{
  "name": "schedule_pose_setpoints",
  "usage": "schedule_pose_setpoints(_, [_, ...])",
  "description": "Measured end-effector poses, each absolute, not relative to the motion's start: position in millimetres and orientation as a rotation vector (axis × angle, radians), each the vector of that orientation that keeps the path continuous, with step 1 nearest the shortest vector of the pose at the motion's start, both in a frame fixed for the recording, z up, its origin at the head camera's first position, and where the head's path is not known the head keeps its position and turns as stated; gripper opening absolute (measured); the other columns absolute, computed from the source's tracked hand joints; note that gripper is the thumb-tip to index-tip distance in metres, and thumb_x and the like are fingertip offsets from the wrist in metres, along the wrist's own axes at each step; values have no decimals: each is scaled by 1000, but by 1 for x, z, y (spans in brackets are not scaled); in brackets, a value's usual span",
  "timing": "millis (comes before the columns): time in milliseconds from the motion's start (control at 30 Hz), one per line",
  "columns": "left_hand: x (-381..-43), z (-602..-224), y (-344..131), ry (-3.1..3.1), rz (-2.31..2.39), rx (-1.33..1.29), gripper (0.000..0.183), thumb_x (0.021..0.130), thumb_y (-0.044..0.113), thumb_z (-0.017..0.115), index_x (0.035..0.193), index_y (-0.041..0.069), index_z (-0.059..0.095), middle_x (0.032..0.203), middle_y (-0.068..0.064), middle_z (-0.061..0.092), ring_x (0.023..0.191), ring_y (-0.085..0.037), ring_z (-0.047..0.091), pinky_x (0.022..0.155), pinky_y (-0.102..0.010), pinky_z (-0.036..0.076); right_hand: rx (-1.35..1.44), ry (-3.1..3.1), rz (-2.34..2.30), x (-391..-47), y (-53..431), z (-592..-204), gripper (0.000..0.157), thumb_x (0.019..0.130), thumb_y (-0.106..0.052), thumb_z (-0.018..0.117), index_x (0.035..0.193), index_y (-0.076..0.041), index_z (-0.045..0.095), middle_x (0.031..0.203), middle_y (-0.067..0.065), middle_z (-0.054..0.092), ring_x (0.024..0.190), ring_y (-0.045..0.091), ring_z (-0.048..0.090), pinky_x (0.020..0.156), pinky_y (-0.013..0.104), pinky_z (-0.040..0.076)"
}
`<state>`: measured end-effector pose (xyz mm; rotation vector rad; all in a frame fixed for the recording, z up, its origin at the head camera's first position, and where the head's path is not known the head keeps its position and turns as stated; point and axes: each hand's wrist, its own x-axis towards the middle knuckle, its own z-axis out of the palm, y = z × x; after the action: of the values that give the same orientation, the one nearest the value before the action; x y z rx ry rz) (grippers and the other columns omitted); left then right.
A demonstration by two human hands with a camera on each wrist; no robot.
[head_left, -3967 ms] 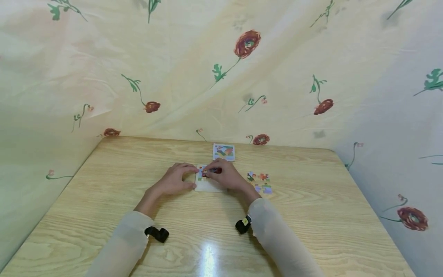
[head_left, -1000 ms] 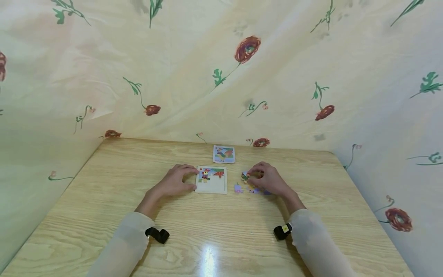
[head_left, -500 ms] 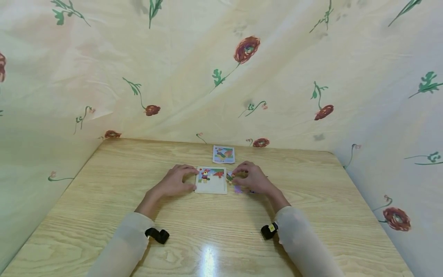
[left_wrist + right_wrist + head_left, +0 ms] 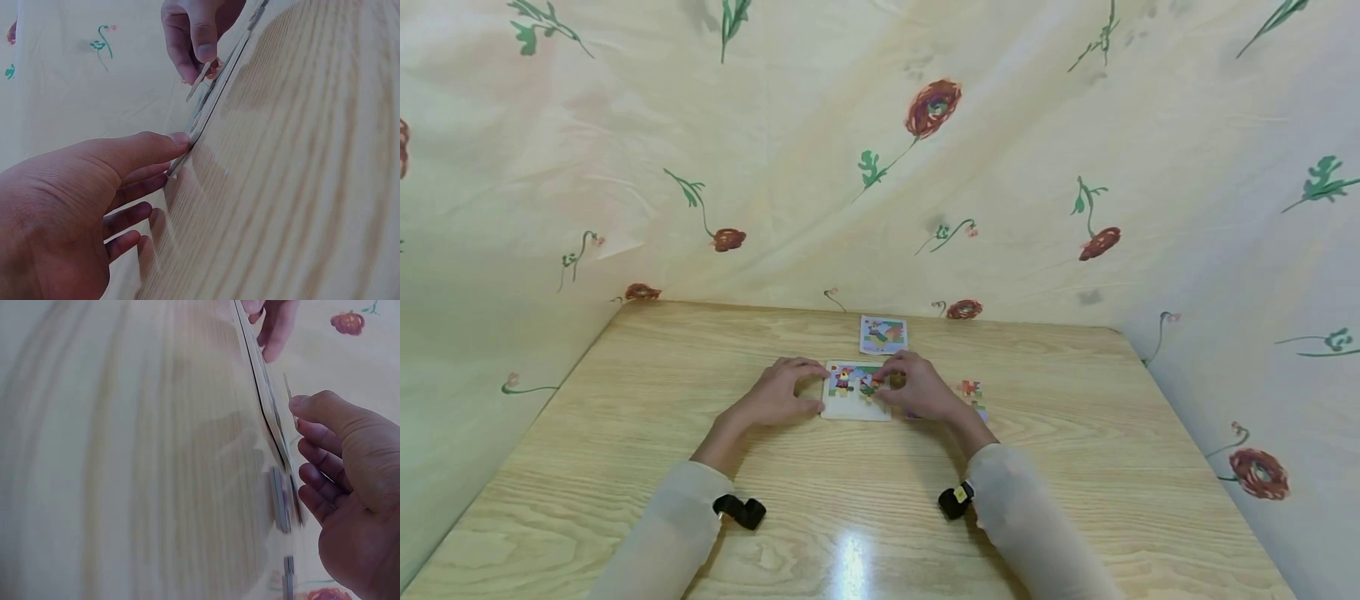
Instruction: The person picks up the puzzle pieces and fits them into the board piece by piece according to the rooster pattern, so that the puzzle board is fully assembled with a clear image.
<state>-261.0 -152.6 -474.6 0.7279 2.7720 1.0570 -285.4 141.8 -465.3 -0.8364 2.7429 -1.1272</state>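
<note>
A white jigsaw board (image 4: 853, 412) lies on the table, its upper part filled with puzzle pieces showing a colourful bird. My left hand (image 4: 778, 393) holds the board's left side, thumb at the near corner and fingertips at the far one; in the left wrist view the thumb (image 4: 178, 139) touches the edge. Over the board's right half, my right hand (image 4: 917, 387) pinches a puzzle piece (image 4: 868, 388) between thumb and fingers. That puzzle piece (image 4: 287, 387) stands tilted and apart from the board in the right wrist view. My right hand covers the board's right edge.
Behind the board lies a square picture card (image 4: 883, 335) with the same bird. Several loose puzzle pieces (image 4: 974, 400) lie to the right, partly hidden by my right hand. A floral cloth (image 4: 790, 167) hangs around the wooden table (image 4: 820, 517).
My right hand has picked up a puzzle piece from the loose ones and carried it left over the board. My left hand has stayed at the board's left side.
</note>
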Motion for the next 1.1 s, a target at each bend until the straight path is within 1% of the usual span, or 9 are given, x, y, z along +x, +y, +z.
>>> schedule_pose_setpoints(133, [-261,-475,-153,2779,1048,735,52,93,29,76,142,15,63,154,-12,52,147,-43,38,118,-69,26,-887,2752,-1110,-286,134,-466,16,88,-15,81,103,-12,79,108,5,68,92,18,54,77,30,45])
schedule_pose_setpoints(267, [-262,-475,-153,2782,1050,738,52,93,30,75,141,16,63,154,-12,52,147,-43,38,118,-70,25,-916,2768,-1089,-288,128,-467,14,87,-14,81,100,-11,79,101,4,68,89,16,53,75,28,45])
schedule_pose_setpoints(400, [-263,-476,-153,2780,1054,733,52,93,30,75,141,16,63,154,-11,53,147,-42,38,118,-70,25,-926,2781,-1066,-290,124,-468,14,87,-15,83,100,-11,79,101,4,69,89,17,55,75,27,46])
schedule_pose_setpoints(700, [-263,-476,-153,2775,1053,712,52,92,31,76,142,18,63,155,-9,52,148,-40,37,119,-69,25,-908,2795,-1028,-293,120,-471,16,86,-16,84,101,-12,81,105,4,72,96,18,54,82,30,45])
schedule_pose_setpoints(933, [-262,-475,-153,2771,1067,704,53,92,31,76,142,19,63,156,-9,51,148,-39,37,118,-69,26,-947,2829,-979,-295,119,-472,18,86,-19,84,101,-12,81,105,3,72,99,19,57,88,35,48])
schedule_pose_setpoints(1100, [-263,-476,-153,2770,1061,701,53,92,31,76,142,19,63,156,-9,51,148,-39,37,118,-68,26,-930,2833,-972,-295,118,-472,17,86,-19,84,101,-12,81,104,3,72,100,19,57,90,37,48])
